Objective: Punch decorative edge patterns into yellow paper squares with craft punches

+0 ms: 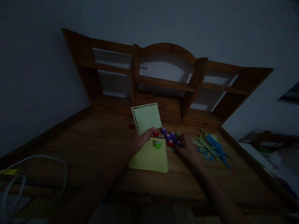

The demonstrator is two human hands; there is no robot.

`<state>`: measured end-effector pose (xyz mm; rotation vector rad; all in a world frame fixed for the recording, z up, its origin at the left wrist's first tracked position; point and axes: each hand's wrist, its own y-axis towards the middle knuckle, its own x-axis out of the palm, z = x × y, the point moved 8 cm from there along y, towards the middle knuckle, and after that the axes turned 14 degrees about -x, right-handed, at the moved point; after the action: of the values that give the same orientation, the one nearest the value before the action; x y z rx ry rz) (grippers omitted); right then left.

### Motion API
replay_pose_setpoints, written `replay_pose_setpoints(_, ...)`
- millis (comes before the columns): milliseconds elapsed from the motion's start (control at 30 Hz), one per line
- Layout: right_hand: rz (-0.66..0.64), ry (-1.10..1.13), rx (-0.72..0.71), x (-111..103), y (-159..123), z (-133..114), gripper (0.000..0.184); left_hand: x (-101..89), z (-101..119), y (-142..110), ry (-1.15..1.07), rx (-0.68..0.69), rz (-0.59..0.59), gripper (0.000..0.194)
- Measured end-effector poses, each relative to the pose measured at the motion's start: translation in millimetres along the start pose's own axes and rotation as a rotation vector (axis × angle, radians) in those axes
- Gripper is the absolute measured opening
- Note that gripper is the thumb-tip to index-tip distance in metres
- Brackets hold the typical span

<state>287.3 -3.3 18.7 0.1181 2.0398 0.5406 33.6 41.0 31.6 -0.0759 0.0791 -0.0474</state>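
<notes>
Clock is centred on the loose stack of pale yellow square paper (147,160) in front of you on the bench (98,146).

Left grip (141,141): closed on the lower edge of a pale yellow square paper card (147,116), thumb on its face. Card's at your 12, raised and tilted, small cutouts along its top, left and bottom edges.

Right grip (188,149): at your 2, fingers bent at a dark purple rounded plastic punch (179,144). Can't tell from this view if you've closed on it.

Just to the left of that grip, you've got a glossy red one-eyed plastic punch (170,143), with a cluster of purple one-eyed plastic punches (168,136) at its upper side. A bright green one-eyed plastic punch (157,144) sits on your stack, toward 1. Another red punch (155,133) is just beyond the stack's far edge; a separate red punch (131,125) is at 11, beside the card.

Near 3: your heap of blue and yellow paper strips (213,146). Brown wooden shelf unit (163,83) behind it all, 12.
</notes>
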Motion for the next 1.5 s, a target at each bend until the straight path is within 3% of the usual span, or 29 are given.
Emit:
replay_pose_setpoints(267, 0.035, 0.075, 0.014, 2.2, 1.6, 7.1, 0.036, 0.4, 3.2, -0.2, 0.028, -0.009, 0.016, 0.033)
replay_pose_setpoints(533, 0.323, 0.157, -0.007, -23.1, 1.6, -12.8, 0.051, 7.5, 3.5, -6.6, -0.122, 0.006, -0.057, 0.024)
replay_pose_setpoints(800, 0.324, 0.217, -0.029, -23.5, 0.0, -16.1, 0.046, 11.9, -2.1, -7.3, -0.162, -0.056, -0.115, 0.025)
replay_pose_setpoints(1500, 0.291, 0.250, -0.048, -17.8, 2.2, -17.8, 0.046, 17.3, -2.0, -10.6, -0.198, -0.055, -0.185, 0.034)
